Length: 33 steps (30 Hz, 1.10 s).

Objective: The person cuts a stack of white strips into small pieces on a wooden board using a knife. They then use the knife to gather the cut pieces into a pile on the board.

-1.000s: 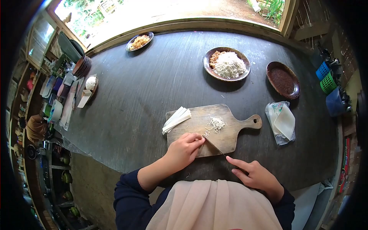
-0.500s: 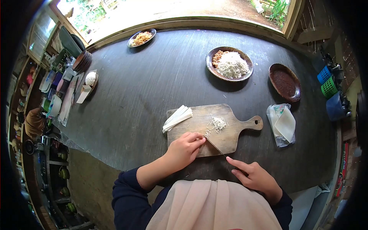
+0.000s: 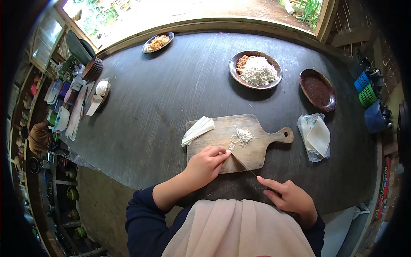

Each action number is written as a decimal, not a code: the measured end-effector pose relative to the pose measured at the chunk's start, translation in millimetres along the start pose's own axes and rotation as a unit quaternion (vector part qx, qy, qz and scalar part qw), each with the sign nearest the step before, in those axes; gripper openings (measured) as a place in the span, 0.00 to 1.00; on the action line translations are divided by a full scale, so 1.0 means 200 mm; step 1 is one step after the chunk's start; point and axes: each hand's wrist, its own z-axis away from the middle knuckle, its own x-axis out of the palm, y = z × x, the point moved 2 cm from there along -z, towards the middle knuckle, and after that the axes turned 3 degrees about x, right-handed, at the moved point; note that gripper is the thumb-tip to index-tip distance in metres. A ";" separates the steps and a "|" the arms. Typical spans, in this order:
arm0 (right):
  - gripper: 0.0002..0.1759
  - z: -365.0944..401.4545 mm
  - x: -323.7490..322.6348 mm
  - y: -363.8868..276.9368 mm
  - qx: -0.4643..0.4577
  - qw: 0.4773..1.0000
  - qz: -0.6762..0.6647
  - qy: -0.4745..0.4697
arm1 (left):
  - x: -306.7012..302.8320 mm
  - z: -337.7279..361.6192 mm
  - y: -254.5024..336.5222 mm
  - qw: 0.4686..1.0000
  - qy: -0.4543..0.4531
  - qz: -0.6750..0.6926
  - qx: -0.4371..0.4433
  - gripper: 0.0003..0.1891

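A wooden board [image 3: 257,158] with a handle on its right lies near me on the dark table. My left hand [image 3: 207,165] is closed at the board's lower middle, fingertips pinching a small white piece at the knife tip. My right hand [image 3: 289,195] grips a thin knife [image 3: 245,165], forefinger along it; the handle is mostly hidden in the palm. The blade slants up-left across the board to my left fingertips. Just above lies a small pile of white shreds [image 3: 244,135]. White strips [image 3: 198,130] lie stacked at the board's upper left corner.
Beyond the board stands a plate [image 3: 278,81] heaped with white shreds and brown pieces. To its right are an oval brown dish [image 3: 318,90] and white sheets on plastic [image 3: 317,138]. Another food plate [image 3: 158,42] stands far back; a small dish with a white ball [image 3: 102,88] is left.
My right hand and the knife have shifted slightly right. My left hand stays at nearly the same spot on the board.
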 end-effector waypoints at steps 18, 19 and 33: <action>0.26 -0.04 0.01 -0.01 -0.001 1.000 -0.017 0.014 | 0.00 0.00 0.00 1.000 0.007 -0.001 0.008 0.19; 0.26 -0.05 0.01 -0.01 0.000 1.000 -0.015 0.012 | 0.00 0.00 0.00 1.000 0.005 -0.001 0.005 0.18; 0.26 -0.07 0.06 -0.02 -0.033 0.997 0.049 0.041 | 0.00 0.00 0.00 1.000 0.002 0.007 0.001 0.16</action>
